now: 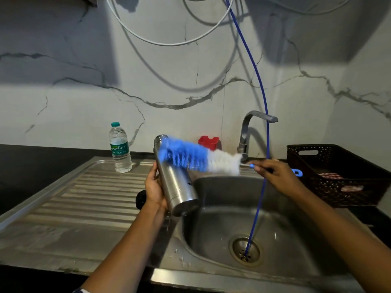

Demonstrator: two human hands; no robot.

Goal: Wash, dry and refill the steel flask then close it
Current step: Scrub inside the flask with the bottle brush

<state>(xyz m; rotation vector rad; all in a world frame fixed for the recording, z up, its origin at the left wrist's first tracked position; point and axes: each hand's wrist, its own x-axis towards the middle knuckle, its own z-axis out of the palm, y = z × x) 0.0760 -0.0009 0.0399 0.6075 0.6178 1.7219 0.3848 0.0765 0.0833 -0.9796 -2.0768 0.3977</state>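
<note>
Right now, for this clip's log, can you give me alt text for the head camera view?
Over a steel sink, the left hand holds a tilted steel flask while the right hand holds a blue and white bottle brush by its handle, bristle tip at the flask's mouth. A water bottle stands on the drainboard.

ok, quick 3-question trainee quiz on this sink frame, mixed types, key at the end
1. True or false: the flask is capped.
2. Which hand holds the brush? A left, B right.
3. Fill in: the blue hose ends at the sink's ____.

Key: 1 false, its mouth is open, with the brush tip at it. 2 B, the right hand grips the handle; the left hand holds the flask. 3 drain.
</note>
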